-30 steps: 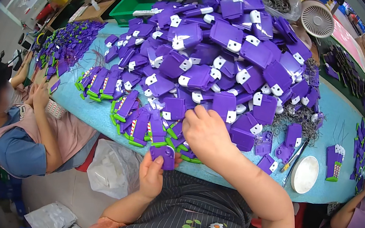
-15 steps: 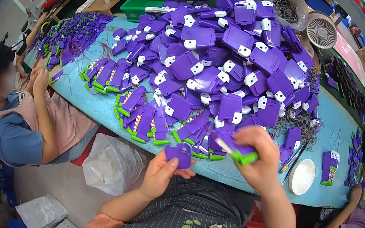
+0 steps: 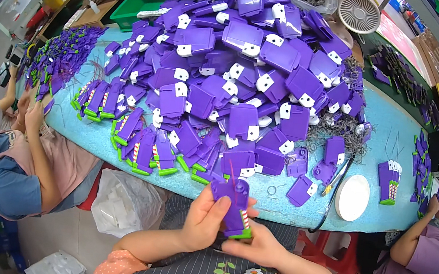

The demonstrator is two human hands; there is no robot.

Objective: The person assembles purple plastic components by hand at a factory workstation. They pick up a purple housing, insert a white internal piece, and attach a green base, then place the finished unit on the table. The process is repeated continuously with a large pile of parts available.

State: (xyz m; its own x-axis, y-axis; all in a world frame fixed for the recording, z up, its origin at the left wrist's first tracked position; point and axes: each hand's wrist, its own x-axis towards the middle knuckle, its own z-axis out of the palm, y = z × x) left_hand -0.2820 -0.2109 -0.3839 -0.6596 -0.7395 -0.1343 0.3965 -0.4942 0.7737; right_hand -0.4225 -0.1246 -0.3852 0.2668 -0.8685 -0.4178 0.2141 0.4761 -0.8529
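In front of my apron, both hands meet at a purple plastic piece. My left hand [image 3: 204, 222] is closed on the purple plastic part [image 3: 242, 189], thumb pressed on its face. My right hand [image 3: 256, 245] grips the lower end of a leg-shaped part with a green tip [image 3: 240, 233] and a red-and-white striped edge. The two parts overlap; whether they are joined I cannot tell. A thin reddish wire stands up from the upper end. Just beyond lies a large heap of purple plastic parts with white corners [image 3: 193, 41], with several green-tipped leg parts [image 3: 142, 155] along its near side.
A round white lid or dish [image 3: 352, 197] lies right of the heap, beside a black-cabled tool [image 3: 336, 181]. Dark wire loops [image 3: 338, 131] tangle near it. A green bin [image 3: 136, 7] and a fan [image 3: 359, 12] stand behind. Co-workers sit at left [image 3: 30, 166] and right [image 3: 423, 244].
My right hand has come down and left from over the table, bringing the green-tipped leg part against the purple part in my left hand. The view has shifted right.
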